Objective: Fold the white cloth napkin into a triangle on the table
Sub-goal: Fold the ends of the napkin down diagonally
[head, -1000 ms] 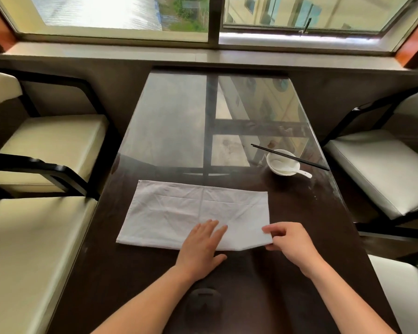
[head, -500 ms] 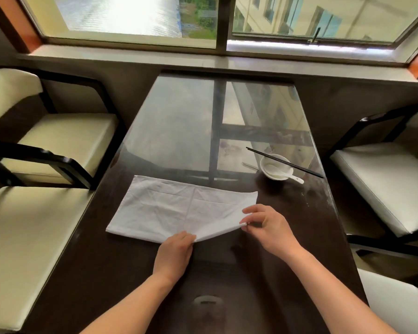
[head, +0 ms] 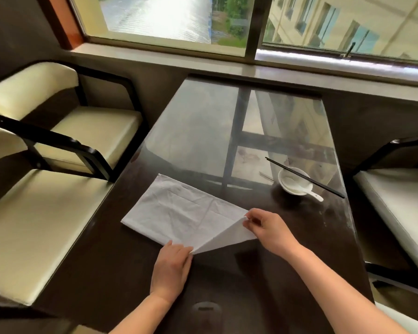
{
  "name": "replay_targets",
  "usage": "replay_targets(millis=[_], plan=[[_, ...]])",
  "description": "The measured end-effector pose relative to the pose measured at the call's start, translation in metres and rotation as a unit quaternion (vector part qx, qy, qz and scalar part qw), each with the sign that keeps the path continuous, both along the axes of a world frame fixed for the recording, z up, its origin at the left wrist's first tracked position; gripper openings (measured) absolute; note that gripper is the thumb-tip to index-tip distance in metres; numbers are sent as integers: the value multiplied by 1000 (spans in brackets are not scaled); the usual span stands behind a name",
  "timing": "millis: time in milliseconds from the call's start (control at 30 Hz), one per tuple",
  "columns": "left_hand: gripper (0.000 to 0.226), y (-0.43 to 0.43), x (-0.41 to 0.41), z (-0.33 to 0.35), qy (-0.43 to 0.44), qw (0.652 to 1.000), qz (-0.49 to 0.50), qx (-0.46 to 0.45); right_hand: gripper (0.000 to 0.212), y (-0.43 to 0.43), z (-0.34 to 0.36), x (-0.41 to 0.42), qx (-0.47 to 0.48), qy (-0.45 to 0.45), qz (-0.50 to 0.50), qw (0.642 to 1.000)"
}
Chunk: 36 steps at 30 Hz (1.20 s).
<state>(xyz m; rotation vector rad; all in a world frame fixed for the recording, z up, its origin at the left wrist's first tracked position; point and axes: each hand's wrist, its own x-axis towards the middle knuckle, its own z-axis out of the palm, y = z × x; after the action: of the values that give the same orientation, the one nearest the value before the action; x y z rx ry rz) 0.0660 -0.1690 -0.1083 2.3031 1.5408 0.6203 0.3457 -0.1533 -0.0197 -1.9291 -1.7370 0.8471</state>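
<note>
The white cloth napkin (head: 179, 213) lies as a creased rectangle on the dark glossy table (head: 227, 285), a little left of centre. Its near right corner is turned up and back over the cloth as a sloping triangular flap. My right hand (head: 268, 229) pinches the tip of that flap between thumb and fingertips, close to the napkin's far right edge. My left hand (head: 173, 266) lies palm down with straight fingers, pressing the napkin's near edge where the fold line starts.
A small white bowl (head: 293, 183) with a white spoon stands at the right, black chopsticks (head: 304, 177) laid across it. Cream-cushioned chairs with black frames (head: 58, 145) flank the table on both sides. A window sill runs behind the table's far end.
My right hand has carried the napkin's near right corner up and away from me, making the flap larger. My left hand has stayed pressed on the near edge. The camera has swung right.
</note>
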Motion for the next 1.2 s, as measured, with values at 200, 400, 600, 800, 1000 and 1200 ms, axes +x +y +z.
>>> replay_targets(millis=[200,400,600,800,1000,1200], plan=[[19,0,2,5,-43,997,41,-44,9,53,-10,-6,-32,-19,19,999],[5,4,7,8,-54,990,98,-91,10,92,-29,-17,-79,-33,41,996],[19,21,11,8,-14,988,114,-99,13,118,-49,-24,-104,-57,26,993],[20,27,12,6,36,988,108,-108,22,126,-61,-27,-123,-97,12,987],[14,23,11,3,15,990,102,-98,24,127,-65,-32,-116,-136,11,984],[4,23,10,5,9,990,105,-96,17,125,-67,-37,-102,-161,2,982]])
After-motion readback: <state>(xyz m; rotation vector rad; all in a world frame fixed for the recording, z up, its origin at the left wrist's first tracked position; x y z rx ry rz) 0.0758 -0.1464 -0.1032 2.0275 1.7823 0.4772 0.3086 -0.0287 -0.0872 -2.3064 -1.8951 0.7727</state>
